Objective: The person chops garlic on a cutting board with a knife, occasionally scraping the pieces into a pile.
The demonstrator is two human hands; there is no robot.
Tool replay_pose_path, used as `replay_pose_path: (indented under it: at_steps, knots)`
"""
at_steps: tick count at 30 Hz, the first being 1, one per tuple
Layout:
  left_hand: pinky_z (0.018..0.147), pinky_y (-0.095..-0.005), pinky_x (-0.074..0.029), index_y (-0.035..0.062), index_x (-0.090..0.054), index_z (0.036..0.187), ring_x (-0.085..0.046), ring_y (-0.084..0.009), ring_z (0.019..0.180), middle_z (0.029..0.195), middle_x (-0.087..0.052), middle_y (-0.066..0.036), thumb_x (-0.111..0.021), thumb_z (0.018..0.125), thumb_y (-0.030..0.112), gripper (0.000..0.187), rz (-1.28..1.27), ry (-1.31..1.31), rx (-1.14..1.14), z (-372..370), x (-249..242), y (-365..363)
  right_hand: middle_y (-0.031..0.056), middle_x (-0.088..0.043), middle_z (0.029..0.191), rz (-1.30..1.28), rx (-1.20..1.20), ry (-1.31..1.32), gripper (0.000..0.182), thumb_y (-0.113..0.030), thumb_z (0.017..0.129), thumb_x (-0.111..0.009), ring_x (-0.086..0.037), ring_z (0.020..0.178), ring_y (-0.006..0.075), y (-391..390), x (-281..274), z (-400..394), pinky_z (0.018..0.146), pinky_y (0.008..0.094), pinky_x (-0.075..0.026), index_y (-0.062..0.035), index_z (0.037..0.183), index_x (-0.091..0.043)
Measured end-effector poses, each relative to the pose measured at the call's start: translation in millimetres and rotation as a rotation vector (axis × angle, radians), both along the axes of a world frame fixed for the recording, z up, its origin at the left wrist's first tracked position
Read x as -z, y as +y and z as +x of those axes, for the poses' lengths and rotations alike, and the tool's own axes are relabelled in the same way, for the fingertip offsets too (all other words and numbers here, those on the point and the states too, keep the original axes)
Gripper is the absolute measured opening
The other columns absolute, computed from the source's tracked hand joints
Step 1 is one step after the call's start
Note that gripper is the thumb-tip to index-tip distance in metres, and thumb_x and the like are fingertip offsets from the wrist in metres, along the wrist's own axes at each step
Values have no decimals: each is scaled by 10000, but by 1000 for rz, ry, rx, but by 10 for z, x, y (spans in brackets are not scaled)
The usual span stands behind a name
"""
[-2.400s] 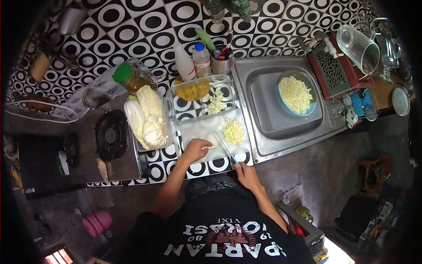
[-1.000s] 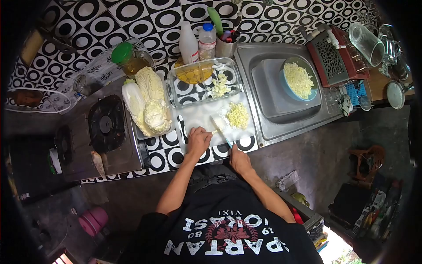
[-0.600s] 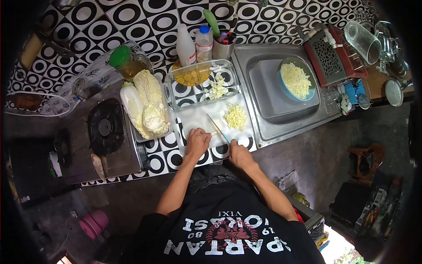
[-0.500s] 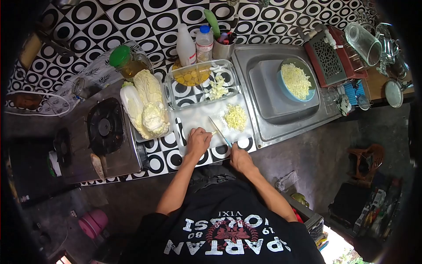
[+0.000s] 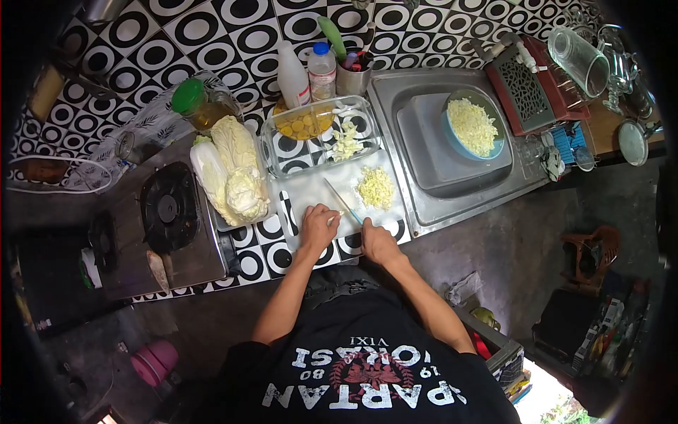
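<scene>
On a translucent white cutting board (image 5: 300,191), my right hand (image 5: 380,242) grips a knife (image 5: 342,198) by its light-blue handle, the blade pointing up and left. Curled fingers of my left hand (image 5: 320,225) press a small pale vegetable piece (image 5: 340,213) against the board, just left of the blade; most of it is hidden. Right of the knife lies a heap of finely chopped pale-yellow vegetable (image 5: 376,187). Behind the board, a rectangular glass dish (image 5: 272,157) contains pale, larger pieces (image 5: 346,143).
Napa cabbages (image 5: 229,173) sit in a container left of the board, beside a gas stove (image 5: 169,219). In the steel sink (image 5: 417,205) at right stands a bowl of chopped cabbage (image 5: 472,127). Bottles (image 5: 293,74) and a utensil cup (image 5: 353,79) line the tiled wall.
My right hand and the knife have shifted slightly left and up, closer to my left hand. The left hand stays in nearly the same place; the whole view has moved a little.
</scene>
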State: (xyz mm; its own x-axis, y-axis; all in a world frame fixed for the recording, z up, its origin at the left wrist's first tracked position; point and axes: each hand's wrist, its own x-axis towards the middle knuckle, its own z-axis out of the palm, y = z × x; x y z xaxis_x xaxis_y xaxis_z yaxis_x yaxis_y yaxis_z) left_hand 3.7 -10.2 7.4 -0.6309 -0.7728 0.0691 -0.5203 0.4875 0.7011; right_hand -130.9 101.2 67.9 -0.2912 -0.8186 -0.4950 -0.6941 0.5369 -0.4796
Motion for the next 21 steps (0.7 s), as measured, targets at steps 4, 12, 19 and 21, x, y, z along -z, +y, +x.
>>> replay_pose_path:
  at_steps: [4,12,19,21]
  knots:
    - [783,-366,-423,129,-712,816,-510,-250,839,839,-582,-41,-673,698,134,124,4,-28,-7,-45,-35,24,280,-615,797,46,-4,10,320,-109,766,-600,-605,797,454,243,-10,46,710,511,-485,24,975,-397]
    - [776,-370,-413,151,-719,816,-504,-243,838,834,-577,-21,-670,703,179,126,-45,-23,4,-66,-46,34,295,-597,766,-4,24,-11,287,-69,754,-584,-580,794,478,121,202,57,697,531,-468,6,950,-387]
    - [752,-377,-414,149,-714,777,-514,-256,799,811,-600,-22,-684,701,197,95,-12,-57,-69,-135,-25,23,304,-587,731,-12,57,-20,193,-109,847,-516,-584,744,482,39,8,38,682,547,-454,15,940,-401]
    - [742,-381,-418,143,-713,775,-518,-259,797,814,-608,-22,-695,702,199,94,-16,-59,-80,-139,-32,30,301,-596,760,11,69,-36,230,-130,839,-538,-590,777,470,160,83,66,699,534,-465,16,953,-403]
